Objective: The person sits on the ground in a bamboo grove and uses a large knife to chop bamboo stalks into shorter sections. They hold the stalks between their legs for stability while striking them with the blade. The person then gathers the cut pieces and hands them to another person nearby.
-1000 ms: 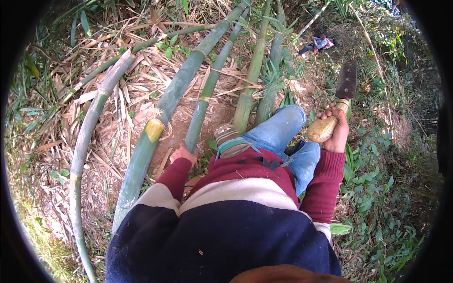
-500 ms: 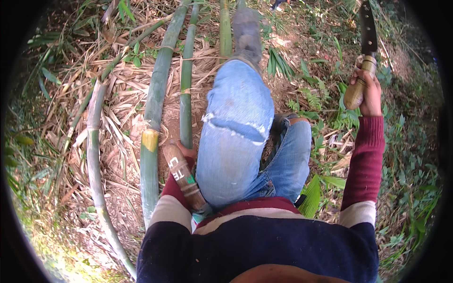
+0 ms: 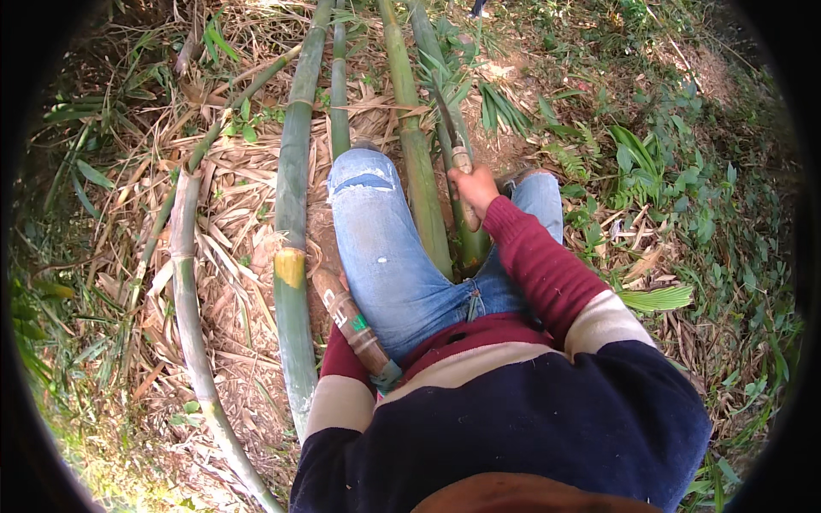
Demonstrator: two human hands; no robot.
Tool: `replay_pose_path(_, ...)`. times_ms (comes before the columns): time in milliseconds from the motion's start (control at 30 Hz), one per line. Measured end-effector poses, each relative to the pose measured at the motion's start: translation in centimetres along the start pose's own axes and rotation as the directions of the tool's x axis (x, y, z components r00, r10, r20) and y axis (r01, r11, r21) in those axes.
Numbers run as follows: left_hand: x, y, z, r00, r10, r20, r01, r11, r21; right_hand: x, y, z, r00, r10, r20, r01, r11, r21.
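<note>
My right hand (image 3: 475,190) is closed round the wooden handle of a machete (image 3: 445,118). Its dark blade points away from me, over a green bamboo pole (image 3: 426,44) lying between my legs; I cannot tell whether they touch. Just left of that pole runs another bamboo pole (image 3: 419,167), also between my legs. My left hand is almost wholly hidden behind my left thigh and a brown wooden sheath (image 3: 345,316) at my hip, so its fingers do not show. Beside that arm lies a thick green bamboo pole (image 3: 292,184) with a yellow scraped patch.
A thinner bamboo pole (image 3: 339,94) lies beyond my left knee (image 3: 363,178). Farther left, a curved greyish pole (image 3: 185,256) lies over dry leaves (image 3: 239,248). Green plants (image 3: 637,158) grow at the right.
My right hand has swung the machete inward from the far right to between my legs. My left knee has shifted left and drawn back, uncovering the two poles there.
</note>
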State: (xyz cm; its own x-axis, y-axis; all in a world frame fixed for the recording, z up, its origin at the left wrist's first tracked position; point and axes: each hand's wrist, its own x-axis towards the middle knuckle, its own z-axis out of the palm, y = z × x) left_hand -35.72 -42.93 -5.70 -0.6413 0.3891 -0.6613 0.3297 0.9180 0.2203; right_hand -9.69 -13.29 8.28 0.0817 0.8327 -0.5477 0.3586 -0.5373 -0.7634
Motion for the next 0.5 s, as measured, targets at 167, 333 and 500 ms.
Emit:
replay_pose_path(167,0.0,1.2,0.1,0.999,-0.038,0.017,0.038,0.999,-0.001,2.3,1.6,6.5,0.979,-0.122,-0.164,0.058,0.936,-0.346)
replay_pose_path(333,-0.1,1.9,-0.5,0.998,-0.063,0.007,0.064,0.998,-0.008,4.9,0.9,8.3,0.964,-0.160,-0.214,0.073,0.929,-0.363)
replay_pose_path(500,-0.2,2.9,-0.4,0.999,-0.050,-0.002,0.050,0.998,-0.035,9.2,2.1,6.1,0.985,0.138,-0.101,-0.163,0.938,-0.306)
